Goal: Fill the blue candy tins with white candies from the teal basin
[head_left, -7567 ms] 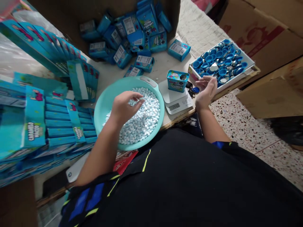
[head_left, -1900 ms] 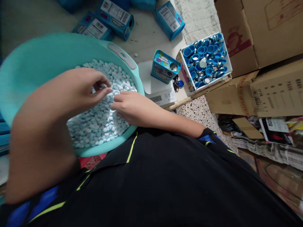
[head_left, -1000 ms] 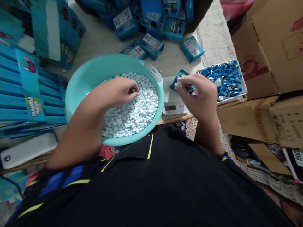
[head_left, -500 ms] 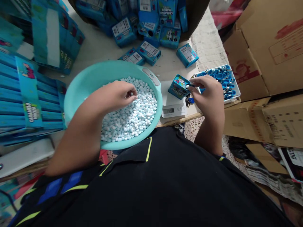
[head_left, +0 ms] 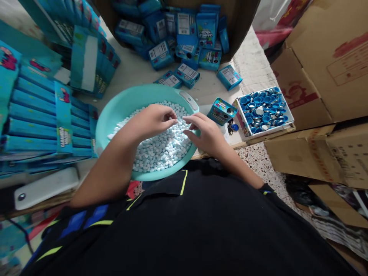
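Observation:
My left hand [head_left: 159,120] is above the turquoise tub [head_left: 115,103], its fingers curled and thumb close to them; a bit of white candy shows in the curl. Below it lie many small pale blue and white candies [head_left: 158,153]. My right hand [head_left: 208,136] reaches over the tub's right rim, thumb and fingers apart, fingertips close to the left hand's. Beyond it a blue printed candy box [head_left: 221,111] stands upright, a round dark hole in its top. The scale beneath this box is mostly hidden by my right hand.
A shallow tray [head_left: 244,124] of blue and silver caps is at the right. Loose blue boxes [head_left: 186,74] lie before a large carton [head_left: 243,27] full of them. Stacked blue display cartons [head_left: 43,126] and a white phone-like object [head_left: 47,188] are at left. Brown cartons [head_left: 330,76] stand far right.
My right hand has left the blue box's hole and moved left over the tub, its fingers now apart. My left hand stays curled over the candies. The view has shifted slightly.

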Action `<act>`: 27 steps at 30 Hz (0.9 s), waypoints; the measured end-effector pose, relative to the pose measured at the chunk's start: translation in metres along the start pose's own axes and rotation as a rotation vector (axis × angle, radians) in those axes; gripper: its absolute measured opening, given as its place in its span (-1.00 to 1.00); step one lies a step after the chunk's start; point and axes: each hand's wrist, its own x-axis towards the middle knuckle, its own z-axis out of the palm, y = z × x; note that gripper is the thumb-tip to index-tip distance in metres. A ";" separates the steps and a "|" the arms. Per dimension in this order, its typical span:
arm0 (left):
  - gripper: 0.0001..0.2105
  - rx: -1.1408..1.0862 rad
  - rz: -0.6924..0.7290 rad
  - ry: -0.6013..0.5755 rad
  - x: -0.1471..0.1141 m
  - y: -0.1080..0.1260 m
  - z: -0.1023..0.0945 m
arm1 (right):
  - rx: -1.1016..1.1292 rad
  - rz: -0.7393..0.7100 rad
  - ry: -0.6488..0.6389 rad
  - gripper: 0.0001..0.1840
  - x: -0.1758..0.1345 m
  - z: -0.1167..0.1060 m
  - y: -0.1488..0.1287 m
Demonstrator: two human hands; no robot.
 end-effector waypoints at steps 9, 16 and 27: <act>-0.75 -0.263 -0.083 -0.089 -0.001 0.001 0.001 | -0.031 0.021 -0.010 -0.64 0.008 0.033 0.001; -0.72 -0.382 -0.083 -0.301 0.000 0.004 -0.001 | -0.057 0.019 -0.004 -0.85 0.000 0.034 0.002; -0.68 -0.411 -0.031 -0.541 0.002 -0.002 -0.006 | -0.260 -0.032 -0.166 -0.74 -0.005 0.033 -0.022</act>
